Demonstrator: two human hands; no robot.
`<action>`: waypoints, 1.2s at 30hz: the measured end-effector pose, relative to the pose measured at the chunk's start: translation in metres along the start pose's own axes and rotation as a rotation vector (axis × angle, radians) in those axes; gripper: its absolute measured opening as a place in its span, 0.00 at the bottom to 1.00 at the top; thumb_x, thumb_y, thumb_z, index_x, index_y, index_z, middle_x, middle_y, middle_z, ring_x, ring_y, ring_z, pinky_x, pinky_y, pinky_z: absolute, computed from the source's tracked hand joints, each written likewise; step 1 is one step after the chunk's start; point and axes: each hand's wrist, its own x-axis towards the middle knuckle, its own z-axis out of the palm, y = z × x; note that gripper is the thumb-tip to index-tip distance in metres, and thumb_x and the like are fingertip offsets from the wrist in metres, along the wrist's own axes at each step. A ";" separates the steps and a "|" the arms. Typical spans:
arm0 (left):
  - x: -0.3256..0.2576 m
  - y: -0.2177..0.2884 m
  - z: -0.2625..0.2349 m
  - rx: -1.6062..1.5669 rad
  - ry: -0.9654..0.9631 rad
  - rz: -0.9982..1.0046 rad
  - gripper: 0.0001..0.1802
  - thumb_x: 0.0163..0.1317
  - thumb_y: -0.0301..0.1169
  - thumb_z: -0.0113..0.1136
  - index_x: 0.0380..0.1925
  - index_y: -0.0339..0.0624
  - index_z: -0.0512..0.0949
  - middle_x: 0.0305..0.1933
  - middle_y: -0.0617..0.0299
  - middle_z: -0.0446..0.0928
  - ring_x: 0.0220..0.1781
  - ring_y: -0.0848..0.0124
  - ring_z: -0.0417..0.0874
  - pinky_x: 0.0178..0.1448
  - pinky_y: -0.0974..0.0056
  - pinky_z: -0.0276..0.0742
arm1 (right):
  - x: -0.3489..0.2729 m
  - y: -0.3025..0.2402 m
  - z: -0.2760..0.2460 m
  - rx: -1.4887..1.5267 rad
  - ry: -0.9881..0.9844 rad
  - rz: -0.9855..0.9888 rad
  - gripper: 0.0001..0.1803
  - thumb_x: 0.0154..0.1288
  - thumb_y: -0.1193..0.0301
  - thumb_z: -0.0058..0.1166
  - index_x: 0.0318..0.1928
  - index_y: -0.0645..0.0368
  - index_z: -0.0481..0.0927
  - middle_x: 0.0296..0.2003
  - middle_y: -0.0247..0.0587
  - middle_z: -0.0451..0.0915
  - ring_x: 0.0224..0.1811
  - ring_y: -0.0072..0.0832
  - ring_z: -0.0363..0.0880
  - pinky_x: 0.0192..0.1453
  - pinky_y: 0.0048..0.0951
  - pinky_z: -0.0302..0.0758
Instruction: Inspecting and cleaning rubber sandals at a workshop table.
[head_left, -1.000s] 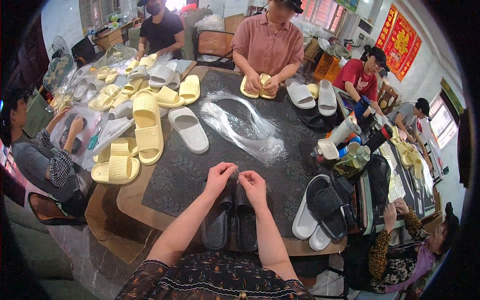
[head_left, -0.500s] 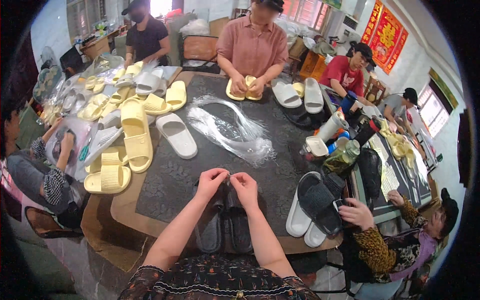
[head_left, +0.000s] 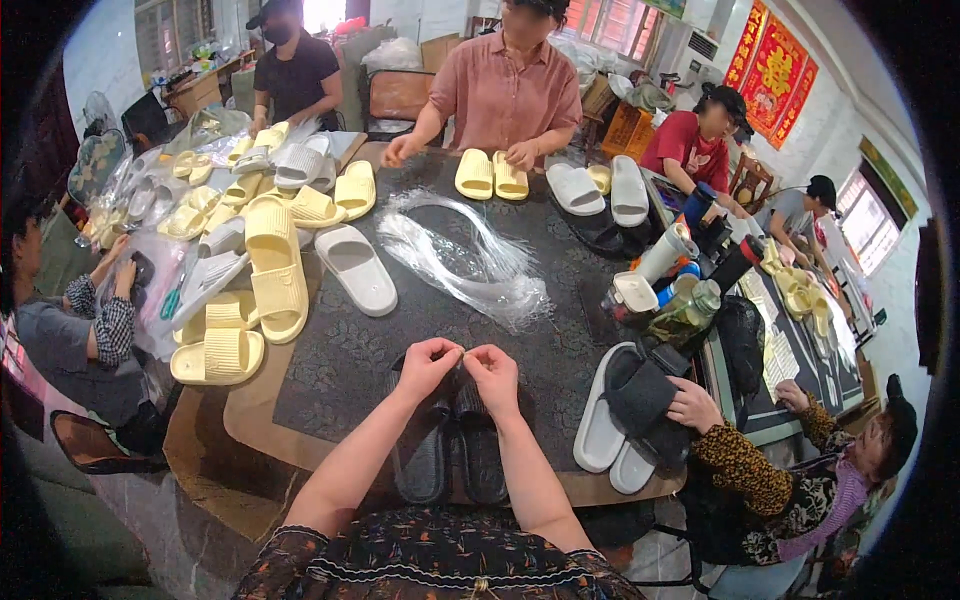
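A pair of black slippers (head_left: 421,462) lies side by side at the table's near edge, toes pointing away from me. Above their straps my left hand (head_left: 428,371) and my right hand (head_left: 492,380) meet, fingertips pinched together. Whatever is between the fingers is too small to make out. Beyond my hands, a looped bundle of thin clear plastic strands (head_left: 515,298) rests on the dark table mat (head_left: 345,375). Left of the bundle is a single light grey slipper (head_left: 357,270).
Yellow slippers (head_left: 273,270) and grey ones pile up at the left. Bottles and cups (head_left: 668,250) stand at the right. Nearer, a co-worker's hand (head_left: 692,405) touches a black slipper (head_left: 640,390) atop white ones (head_left: 598,440). Across the table, a person stands behind yellow slippers (head_left: 475,175).
The person opposite has moved one hand off the yellow slippers to the left. At the right, a co-worker's hand has reached the black slipper. My hands stay pinched in almost the same place.
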 end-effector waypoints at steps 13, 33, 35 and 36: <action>-0.003 -0.001 0.000 0.093 -0.039 0.031 0.07 0.57 0.29 0.62 0.29 0.35 0.81 0.26 0.69 0.78 0.29 0.82 0.74 0.35 0.72 0.72 | -0.005 -0.008 -0.002 -0.056 -0.020 0.017 0.02 0.58 0.76 0.59 0.31 0.61 0.80 0.26 0.25 0.77 0.27 0.11 0.70 0.33 0.15 0.67; -0.003 0.007 0.002 0.039 0.084 0.012 0.08 0.58 0.30 0.62 0.29 0.35 0.81 0.26 0.66 0.80 0.29 0.80 0.77 0.36 0.71 0.74 | -0.003 -0.009 0.001 -0.027 0.022 0.012 0.04 0.62 0.74 0.58 0.33 0.62 0.80 0.27 0.26 0.78 0.26 0.10 0.69 0.31 0.15 0.67; -0.003 0.006 0.001 0.064 0.067 0.006 0.08 0.57 0.30 0.62 0.30 0.35 0.81 0.27 0.64 0.81 0.30 0.80 0.78 0.37 0.70 0.75 | -0.005 -0.017 0.002 -0.027 0.018 0.022 0.04 0.62 0.74 0.58 0.33 0.63 0.80 0.27 0.25 0.77 0.27 0.10 0.69 0.32 0.15 0.67; -0.004 0.006 0.002 0.083 0.036 -0.008 0.08 0.57 0.30 0.62 0.30 0.35 0.81 0.26 0.65 0.81 0.30 0.80 0.77 0.36 0.70 0.74 | -0.005 -0.022 0.003 -0.028 0.015 0.027 0.04 0.62 0.74 0.58 0.33 0.63 0.80 0.27 0.24 0.77 0.28 0.10 0.70 0.33 0.14 0.66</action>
